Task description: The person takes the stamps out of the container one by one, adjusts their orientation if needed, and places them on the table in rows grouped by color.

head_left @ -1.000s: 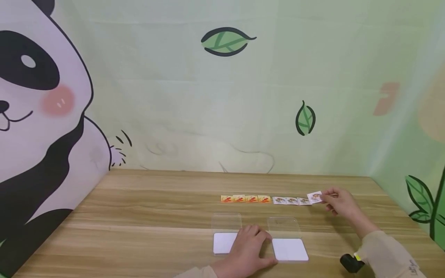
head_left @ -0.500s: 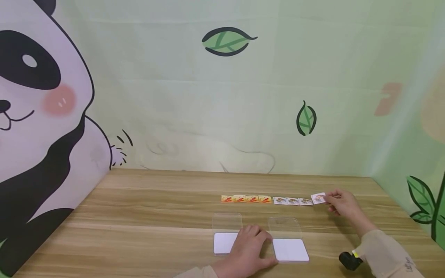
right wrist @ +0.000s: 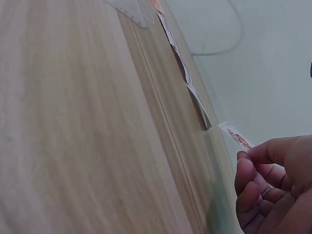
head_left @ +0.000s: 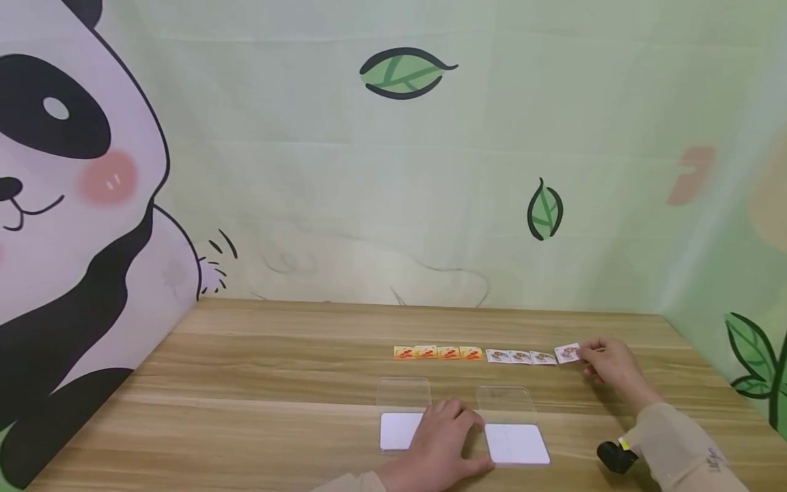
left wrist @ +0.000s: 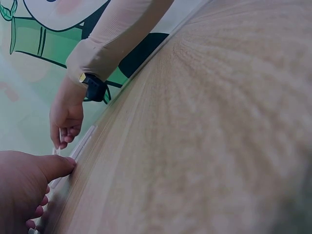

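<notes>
In the head view my right hand [head_left: 615,362] pinches a small white picture card [head_left: 567,353] by its right edge, between thumb and fingertips. The card is raised at the right end of a row of white cards [head_left: 519,357]; the right wrist view shows a gap between this card [right wrist: 236,136] and the row. My left hand [head_left: 439,441] holds the left side of the right-hand clear plastic case [head_left: 516,444], thumb at the near corner and fingers at the far one. The case lies with its clear lid [head_left: 505,403] folded back and a white inside showing.
A second clear case [head_left: 398,430] lies to the left, partly hidden by my left hand. Orange-yellow picture cards [head_left: 438,352] continue the row leftward. A cloth printed with a panda and leaves stands behind the wooden table [head_left: 277,383].
My right hand has moved slightly right with the pinched card, widening its gap from the white row. The left hand stays at the case. The head view has shifted a little.
</notes>
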`<state>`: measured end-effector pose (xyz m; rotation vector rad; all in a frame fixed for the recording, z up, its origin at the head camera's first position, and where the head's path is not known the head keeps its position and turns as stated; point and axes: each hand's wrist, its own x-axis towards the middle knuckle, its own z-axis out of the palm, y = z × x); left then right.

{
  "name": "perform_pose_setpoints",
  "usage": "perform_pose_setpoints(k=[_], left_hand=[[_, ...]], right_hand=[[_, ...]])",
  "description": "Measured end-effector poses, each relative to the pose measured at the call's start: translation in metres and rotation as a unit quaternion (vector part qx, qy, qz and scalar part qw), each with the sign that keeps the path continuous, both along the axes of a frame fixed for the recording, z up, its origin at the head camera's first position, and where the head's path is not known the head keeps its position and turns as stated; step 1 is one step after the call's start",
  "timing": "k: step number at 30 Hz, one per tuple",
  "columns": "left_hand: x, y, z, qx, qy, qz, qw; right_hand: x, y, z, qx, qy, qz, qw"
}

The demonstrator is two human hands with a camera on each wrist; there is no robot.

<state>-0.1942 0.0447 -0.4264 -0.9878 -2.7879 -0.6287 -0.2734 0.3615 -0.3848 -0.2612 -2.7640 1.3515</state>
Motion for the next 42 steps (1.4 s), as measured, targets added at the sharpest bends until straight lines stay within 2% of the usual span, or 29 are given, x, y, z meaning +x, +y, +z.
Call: perform_pose_setpoints(k=[7, 16, 32, 42], left_hand=[[0.001, 0.001, 0.000, 0.000, 0.013, 0.002, 0.9999], [0.001, 0.001, 0.000, 0.004, 0.010, 0.000, 0.9999], [0.001, 0.000, -0.001, 0.002, 0.024, -0.003, 0.9997], [0.000, 0.000, -0.001, 0.000, 0.008, 0.004, 1.0000]], right_hand=[[-0.002, 0.001, -0.003, 0.001, -0.007, -0.008, 0.9999], [-0.003, -0.001, -0.005, 0.006, -0.011, -0.007, 0.9999], [-0.007, 0.000, -0.012, 0.043, -0.005, -0.007, 0.9990], [-0.008, -0.003, -0.010, 0.086, -0.016, -0.010, 0.9961]])
